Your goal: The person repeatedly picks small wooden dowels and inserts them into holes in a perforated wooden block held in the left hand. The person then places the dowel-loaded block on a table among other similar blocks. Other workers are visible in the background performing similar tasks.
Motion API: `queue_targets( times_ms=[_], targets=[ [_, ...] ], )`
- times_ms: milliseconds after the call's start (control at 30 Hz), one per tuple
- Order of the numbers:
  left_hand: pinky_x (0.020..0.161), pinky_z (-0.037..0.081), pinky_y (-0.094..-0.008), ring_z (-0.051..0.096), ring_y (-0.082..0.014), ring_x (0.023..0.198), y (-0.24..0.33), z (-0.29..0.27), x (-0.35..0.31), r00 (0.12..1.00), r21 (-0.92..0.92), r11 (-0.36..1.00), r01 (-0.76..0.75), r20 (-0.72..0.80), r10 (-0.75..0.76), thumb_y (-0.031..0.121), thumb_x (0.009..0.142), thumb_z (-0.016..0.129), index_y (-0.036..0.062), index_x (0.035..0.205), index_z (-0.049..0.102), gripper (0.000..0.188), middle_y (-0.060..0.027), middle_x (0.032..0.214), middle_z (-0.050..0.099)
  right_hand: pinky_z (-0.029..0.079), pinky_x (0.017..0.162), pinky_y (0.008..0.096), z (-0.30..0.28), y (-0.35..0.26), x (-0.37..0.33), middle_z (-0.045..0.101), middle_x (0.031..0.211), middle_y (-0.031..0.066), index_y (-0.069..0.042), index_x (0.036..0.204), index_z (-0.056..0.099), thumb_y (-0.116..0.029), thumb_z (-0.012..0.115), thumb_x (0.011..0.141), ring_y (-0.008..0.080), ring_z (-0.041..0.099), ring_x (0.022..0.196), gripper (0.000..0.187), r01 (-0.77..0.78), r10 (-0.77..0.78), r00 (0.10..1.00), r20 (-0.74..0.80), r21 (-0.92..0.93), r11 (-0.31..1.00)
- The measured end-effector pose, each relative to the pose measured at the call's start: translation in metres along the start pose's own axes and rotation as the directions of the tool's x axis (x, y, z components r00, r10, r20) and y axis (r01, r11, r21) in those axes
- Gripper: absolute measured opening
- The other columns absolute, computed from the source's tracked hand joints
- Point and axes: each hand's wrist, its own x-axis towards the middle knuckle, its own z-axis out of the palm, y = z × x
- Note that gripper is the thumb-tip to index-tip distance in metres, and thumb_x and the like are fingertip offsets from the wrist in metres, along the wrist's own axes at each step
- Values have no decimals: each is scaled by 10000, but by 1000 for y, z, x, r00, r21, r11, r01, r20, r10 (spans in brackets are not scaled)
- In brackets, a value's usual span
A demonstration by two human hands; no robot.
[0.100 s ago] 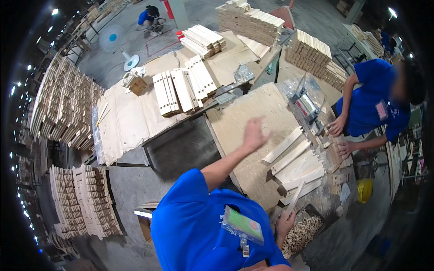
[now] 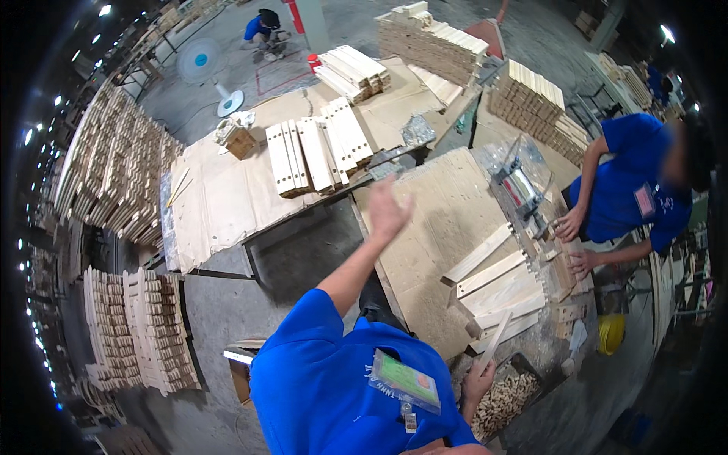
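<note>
My left hand (image 2: 389, 208) reaches out over the far left edge of the cardboard-covered table (image 2: 425, 199). It is a little smeared by motion, with the fingers apart and nothing in them. Past it, on the neighbouring table, lie pale wooden boards with dark holes (image 2: 322, 155). Low at the right, my right hand (image 2: 478, 381) grips the lower end of a thin wooden strip (image 2: 497, 339), which slants upward. Right beside that hand is a bin of small wooden dowels (image 2: 509, 394). Several flat wooden pieces (image 2: 497, 284) lie on the near table just beyond the strip.
A co-worker (image 2: 626, 178) in blue stands at the right, both hands at the table edge near a clamp-like machine (image 2: 522, 188). Tall wood stacks (image 2: 114, 167) rise at the left. A fan (image 2: 201, 61) and a small wooden block (image 2: 239, 142) are farther off. A yellow container (image 2: 610, 334) sits at right.
My left hand has swung left and slightly away from me, toward the holed boards. My right hand keeps its hold on the strip. The whole view has shifted slightly.
</note>
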Motion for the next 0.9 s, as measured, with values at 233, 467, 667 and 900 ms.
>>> queue_targets(
  times_ms=[233, 467, 667, 900],
  targets=[
    [1126, 441, -538, 559, -431, 1286, -138, -125, 64, 726, 25, 812, 583, -465, -507, 270, 893, 800, 15, 1482, 520, 700, -259, 1330, 611, 555, 886, 407, 4, -5, 18, 705, 1120, 177, 35, 1329, 608, -139, 720, 995, 271, 688, 985, 394, 86, -91, 995, -30, -144, 986],
    [1185, 431, -577, 458, -477, 1456, -174, -142, 101, 630, 297, 600, 743, -6, -777, 467, 768, 853, 63, 1654, 327, 1106, -310, 1552, 455, 554, 912, 409, 7, -26, 22, 691, 1117, 166, 43, 1314, 616, -120, 712, 977, 271, 699, 1009, 386, 177, -163, 982, 93, -174, 969],
    [1144, 467, -580, 483, -461, 1443, -166, -119, 126, 578, 437, 560, 704, 107, -809, 468, 769, 870, 91, 1698, 225, 1192, -303, 1562, 444, 564, 876, 411, 8, -32, 24, 703, 1041, 192, 53, 1188, 669, -118, 745, 933, 270, 711, 958, 316, 185, -185, 983, 17, -202, 962],
    [1158, 469, -548, 529, -472, 1404, -166, -143, 118, 619, 448, 594, 668, 108, -778, 469, 785, 840, 101, 1710, 220, 1173, -310, 1543, 485, 477, 495, 355, 25, 7, 54, 651, 824, 81, -40, 1152, 572, -44, 649, 897, 177, 598, 586, 266, 315, -318, 948, -24, -69, 946]
  ],
)
